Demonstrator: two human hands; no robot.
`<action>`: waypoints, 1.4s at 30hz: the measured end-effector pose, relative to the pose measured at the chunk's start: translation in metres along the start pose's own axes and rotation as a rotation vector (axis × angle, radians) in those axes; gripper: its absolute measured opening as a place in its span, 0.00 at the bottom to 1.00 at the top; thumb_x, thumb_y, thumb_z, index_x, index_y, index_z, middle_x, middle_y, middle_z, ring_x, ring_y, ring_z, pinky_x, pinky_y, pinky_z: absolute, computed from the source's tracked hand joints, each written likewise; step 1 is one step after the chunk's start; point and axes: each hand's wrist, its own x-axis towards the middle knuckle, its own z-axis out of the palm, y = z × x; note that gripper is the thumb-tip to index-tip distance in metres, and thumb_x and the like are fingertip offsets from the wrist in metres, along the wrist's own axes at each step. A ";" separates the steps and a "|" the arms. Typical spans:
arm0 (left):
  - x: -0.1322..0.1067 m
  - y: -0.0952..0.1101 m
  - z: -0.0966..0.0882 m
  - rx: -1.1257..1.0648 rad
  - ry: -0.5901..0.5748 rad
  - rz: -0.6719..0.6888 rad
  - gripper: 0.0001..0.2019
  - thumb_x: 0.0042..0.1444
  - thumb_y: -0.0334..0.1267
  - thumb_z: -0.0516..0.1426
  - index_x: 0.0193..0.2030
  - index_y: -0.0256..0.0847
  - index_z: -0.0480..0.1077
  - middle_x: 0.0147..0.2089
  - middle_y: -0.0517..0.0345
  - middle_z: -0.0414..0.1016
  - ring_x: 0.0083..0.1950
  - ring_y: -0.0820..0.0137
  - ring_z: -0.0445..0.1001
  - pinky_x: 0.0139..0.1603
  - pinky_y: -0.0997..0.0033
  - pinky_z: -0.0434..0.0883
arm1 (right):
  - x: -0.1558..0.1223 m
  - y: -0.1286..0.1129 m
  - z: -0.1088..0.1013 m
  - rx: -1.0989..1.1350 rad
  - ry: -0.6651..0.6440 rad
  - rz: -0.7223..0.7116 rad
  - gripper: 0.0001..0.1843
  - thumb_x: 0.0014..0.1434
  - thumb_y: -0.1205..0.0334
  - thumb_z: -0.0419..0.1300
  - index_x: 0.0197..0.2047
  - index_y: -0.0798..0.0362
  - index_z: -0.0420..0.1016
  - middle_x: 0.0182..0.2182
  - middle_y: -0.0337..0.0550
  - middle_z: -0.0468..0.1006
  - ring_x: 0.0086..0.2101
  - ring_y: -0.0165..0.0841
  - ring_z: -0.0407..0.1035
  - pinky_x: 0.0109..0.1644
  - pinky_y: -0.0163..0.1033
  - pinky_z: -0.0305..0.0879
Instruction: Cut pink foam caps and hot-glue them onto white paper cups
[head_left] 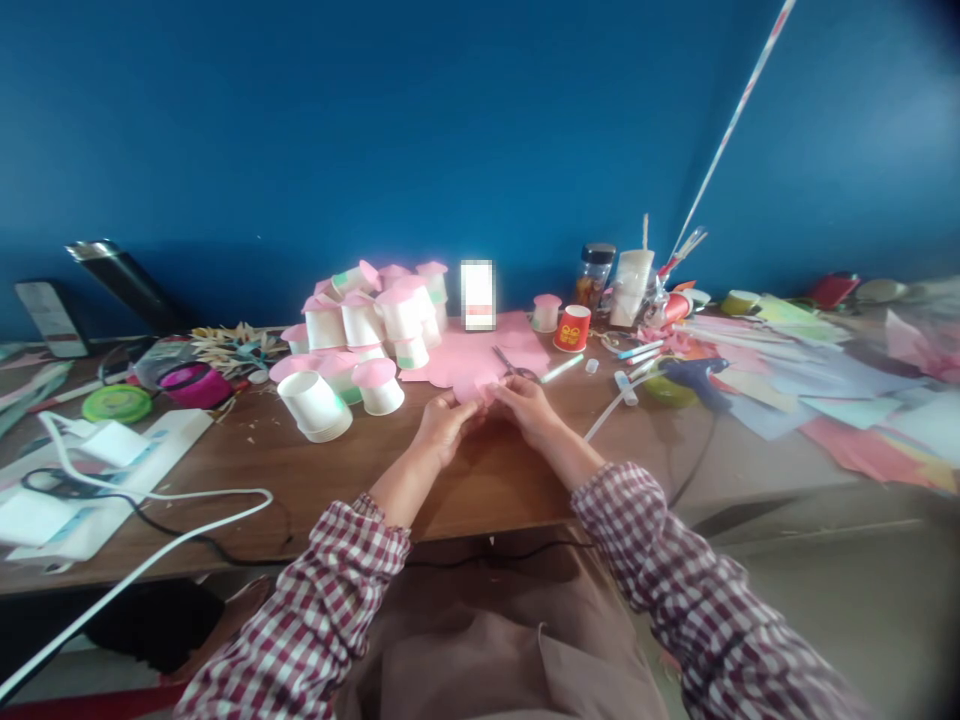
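Note:
My left hand (444, 422) and my right hand (527, 405) meet over the wooden table (315, 470), fingers pinched together on the near edge of a pink paper sheet (480, 362). Grey scissors (513, 366) lie on that paper just beyond my right hand. Left of my hands stands a cluster of white paper cups with pink paper tops (367, 320), and one plain white cup (315, 404) lies tilted in front of them.
A red cup (573, 328), a glass jar (595, 276) and pens (639, 350) stand at the back right. Coloured paper sheets (825, 390) cover the right side. A white cable (150, 520), a green lid (117, 403) and white boxes (112, 450) lie left. A phone (478, 294) leans on the blue wall.

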 end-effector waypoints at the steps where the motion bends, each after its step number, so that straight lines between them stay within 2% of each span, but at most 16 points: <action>1: 0.000 0.000 0.001 -0.002 -0.002 0.002 0.16 0.32 0.34 0.69 0.30 0.34 0.73 0.26 0.58 0.75 0.30 0.73 0.73 0.34 0.71 0.72 | 0.000 0.001 0.000 -0.001 0.006 -0.006 0.21 0.36 0.51 0.72 0.23 0.52 0.66 0.17 0.30 0.65 0.18 0.22 0.54 0.22 0.32 0.48; 5: -0.001 0.000 0.002 0.017 0.011 -0.002 0.15 0.32 0.34 0.69 0.30 0.34 0.73 0.26 0.58 0.75 0.30 0.72 0.73 0.33 0.71 0.72 | 0.001 0.003 0.001 -0.017 0.025 -0.019 0.22 0.36 0.50 0.72 0.24 0.52 0.66 0.18 0.32 0.67 0.18 0.23 0.56 0.22 0.32 0.51; 10: -0.002 0.002 0.002 0.060 0.044 -0.010 0.16 0.33 0.34 0.68 0.32 0.35 0.73 0.29 0.57 0.76 0.27 0.76 0.71 0.24 0.79 0.65 | 0.000 0.001 0.001 -0.049 0.023 -0.017 0.23 0.35 0.48 0.72 0.25 0.52 0.66 0.18 0.32 0.67 0.19 0.23 0.57 0.21 0.31 0.51; 15: -0.001 0.006 0.001 0.021 0.066 0.019 0.19 0.33 0.35 0.69 0.35 0.37 0.71 0.28 0.61 0.74 0.27 0.77 0.70 0.22 0.81 0.62 | -0.004 -0.005 0.004 -0.126 0.041 0.037 0.23 0.45 0.40 0.64 0.26 0.53 0.69 0.21 0.36 0.70 0.21 0.24 0.60 0.19 0.29 0.48; 17: -0.001 0.006 0.001 0.017 0.090 0.041 0.21 0.32 0.34 0.69 0.36 0.38 0.70 0.26 0.64 0.73 0.27 0.77 0.70 0.22 0.81 0.61 | -0.005 -0.007 0.004 -0.163 0.011 0.053 0.23 0.46 0.40 0.63 0.27 0.54 0.70 0.22 0.37 0.71 0.22 0.24 0.61 0.20 0.29 0.49; 22: 0.000 0.003 0.000 0.047 0.080 0.092 0.21 0.33 0.37 0.69 0.35 0.36 0.70 0.26 0.62 0.73 0.26 0.76 0.70 0.22 0.80 0.61 | -0.007 -0.005 0.004 -0.223 -0.079 -0.022 0.21 0.41 0.46 0.68 0.25 0.55 0.69 0.20 0.35 0.70 0.21 0.23 0.58 0.23 0.30 0.49; 30: -0.002 0.003 0.000 0.138 0.022 0.108 0.23 0.36 0.41 0.69 0.40 0.38 0.70 0.30 0.61 0.74 0.27 0.77 0.69 0.21 0.81 0.60 | -0.008 -0.004 0.005 -0.178 -0.061 0.000 0.21 0.41 0.47 0.68 0.24 0.54 0.67 0.19 0.33 0.67 0.21 0.23 0.57 0.25 0.32 0.49; 35: -0.001 0.002 0.001 0.164 0.012 0.161 0.23 0.33 0.37 0.70 0.37 0.37 0.69 0.25 0.63 0.72 0.26 0.75 0.69 0.22 0.79 0.62 | -0.010 -0.006 0.006 -0.194 -0.104 -0.035 0.20 0.41 0.48 0.68 0.23 0.55 0.67 0.20 0.34 0.68 0.23 0.24 0.59 0.28 0.32 0.53; 42: 0.000 -0.001 -0.003 0.088 -0.019 0.173 0.23 0.31 0.35 0.70 0.36 0.36 0.68 0.27 0.62 0.74 0.28 0.74 0.72 0.28 0.76 0.67 | -0.011 -0.007 0.006 -0.181 -0.120 0.010 0.19 0.43 0.47 0.67 0.26 0.54 0.68 0.22 0.35 0.69 0.24 0.25 0.61 0.27 0.32 0.52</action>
